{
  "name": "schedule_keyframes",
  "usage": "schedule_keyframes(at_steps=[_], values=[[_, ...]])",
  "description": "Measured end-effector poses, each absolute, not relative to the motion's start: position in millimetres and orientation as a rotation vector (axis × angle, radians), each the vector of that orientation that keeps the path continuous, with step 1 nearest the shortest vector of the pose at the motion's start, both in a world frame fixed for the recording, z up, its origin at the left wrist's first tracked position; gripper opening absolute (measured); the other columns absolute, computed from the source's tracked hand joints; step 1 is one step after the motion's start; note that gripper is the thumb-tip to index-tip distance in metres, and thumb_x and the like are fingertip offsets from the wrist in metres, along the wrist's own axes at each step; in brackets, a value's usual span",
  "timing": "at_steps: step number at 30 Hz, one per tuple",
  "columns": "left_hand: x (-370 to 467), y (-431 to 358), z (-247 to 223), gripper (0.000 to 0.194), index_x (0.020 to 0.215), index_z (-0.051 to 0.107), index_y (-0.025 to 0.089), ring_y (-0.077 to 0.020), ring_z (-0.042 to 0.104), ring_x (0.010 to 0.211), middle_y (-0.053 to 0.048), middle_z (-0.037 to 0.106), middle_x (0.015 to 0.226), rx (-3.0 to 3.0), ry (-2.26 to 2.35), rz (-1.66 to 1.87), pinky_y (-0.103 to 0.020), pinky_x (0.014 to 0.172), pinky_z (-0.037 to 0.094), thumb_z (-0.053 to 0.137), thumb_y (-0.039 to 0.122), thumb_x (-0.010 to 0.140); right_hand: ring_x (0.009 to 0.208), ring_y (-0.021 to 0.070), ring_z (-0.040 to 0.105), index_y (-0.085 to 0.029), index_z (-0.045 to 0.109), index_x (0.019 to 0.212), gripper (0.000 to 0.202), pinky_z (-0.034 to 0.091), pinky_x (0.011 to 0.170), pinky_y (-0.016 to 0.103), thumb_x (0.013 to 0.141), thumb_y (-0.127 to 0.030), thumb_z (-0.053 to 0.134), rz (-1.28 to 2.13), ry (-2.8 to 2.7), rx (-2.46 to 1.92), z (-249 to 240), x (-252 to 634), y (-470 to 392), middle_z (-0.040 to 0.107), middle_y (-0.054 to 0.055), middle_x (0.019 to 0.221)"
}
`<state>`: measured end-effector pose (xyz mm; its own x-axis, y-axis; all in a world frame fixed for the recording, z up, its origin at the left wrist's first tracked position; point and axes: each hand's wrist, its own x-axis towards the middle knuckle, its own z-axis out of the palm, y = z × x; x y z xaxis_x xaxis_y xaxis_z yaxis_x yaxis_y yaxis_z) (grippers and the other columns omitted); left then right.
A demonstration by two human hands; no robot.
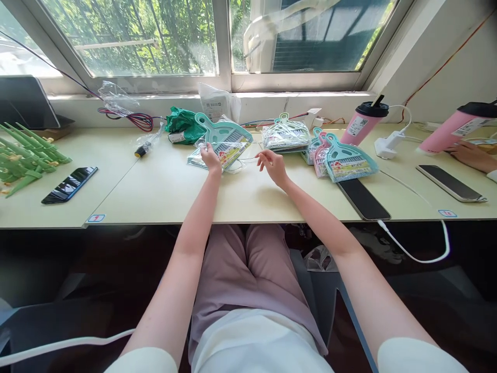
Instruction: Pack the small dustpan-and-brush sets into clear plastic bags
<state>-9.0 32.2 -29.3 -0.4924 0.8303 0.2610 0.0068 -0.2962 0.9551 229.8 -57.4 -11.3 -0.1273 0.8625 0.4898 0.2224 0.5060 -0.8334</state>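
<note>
My left hand (212, 158) is closed on a teal mini dustpan set (230, 135) in clear plastic wrapping, gripping its lower left side above the table. The set has a looped handle and a printed yellow label. To its right, my right hand (273, 165) has its fingers curled and pinched. A thin pale strand seems to run from the wrapping toward those fingertips; what they hold is too fine to make out. Farther right lie more wrapped dustpan sets, a teal one (349, 160) in front of a pink one (320, 158). A stack of white-green sets (286, 133) sits near the window.
A dark phone (365, 199) lies near the table edge, partly under the teal set. Pink cups (356, 124), a white charger (389, 144) and another person's hand (474, 156) are at right. A green bag (183, 126), cables (135, 120), another phone (70, 185) and bamboo stalks (29, 155) are at left.
</note>
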Motion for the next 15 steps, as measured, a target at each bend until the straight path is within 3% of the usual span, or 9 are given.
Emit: schedule_keyframes(at_steps=[3,6,11,13,15], values=[[8.8,29.4,-28.5,0.053,0.137,0.058,0.02,-0.0267,0.049,0.148,-0.016,0.057,0.151,0.979,1.416,1.899,-0.042,0.125,0.036,0.047,0.06,0.104,0.063,0.0141,0.066,-0.021,0.072,0.089,0.051,0.059,0.072,0.029,0.091,-0.071,0.066,1.038,-1.549,-0.849,-11.7,222.8,-56.2,0.069,0.001,0.074],[23.7,24.7,-29.3,0.051,0.138,0.06,0.021,-0.0258,0.052,0.145,-0.014,0.06,0.146,1.059,1.284,1.887,-0.041,0.123,0.038,0.048,0.058,0.105,0.063,0.0139,0.068,-0.018,0.072,0.09,0.045,0.063,0.075,0.031,0.088,-0.063,0.077,1.353,-1.419,-0.924,-21.5,216.4,-49.3,0.074,0.004,0.079],[40.6,12.1,-23.0,0.043,0.122,0.067,0.023,-0.0259,0.058,0.135,-0.01,0.067,0.126,1.171,1.134,1.898,-0.038,0.117,0.045,0.053,0.059,0.103,0.073,0.0167,0.074,-0.021,0.065,0.086,0.039,0.065,0.082,0.032,0.084,-0.054,0.085,1.391,-1.166,-0.967,-35.5,212.0,-37.6,0.075,0.004,0.078],[45.6,4.4,-17.5,0.043,0.116,0.067,0.023,-0.0246,0.06,0.131,-0.009,0.067,0.12,1.214,1.111,1.912,-0.037,0.114,0.048,0.051,0.061,0.103,0.061,0.0128,0.067,-0.022,0.06,0.079,0.042,0.065,0.077,0.029,0.083,-0.055,0.086,1.335,-1.145,-0.97,-35.3,213.5,-35.7,0.069,0.0,0.068],[49.4,-3.5,-12.9,0.047,0.114,0.068,0.024,-0.0237,0.061,0.127,-0.008,0.066,0.118,1.254,1.102,1.906,-0.036,0.11,0.05,0.047,0.065,0.104,0.043,0.0075,0.048,-0.023,0.053,0.072,0.047,0.062,0.065,0.026,0.083,-0.054,0.086,1.299,-1.128,-0.994,-33.0,216.1,-35.5,0.056,-0.006,0.056]])
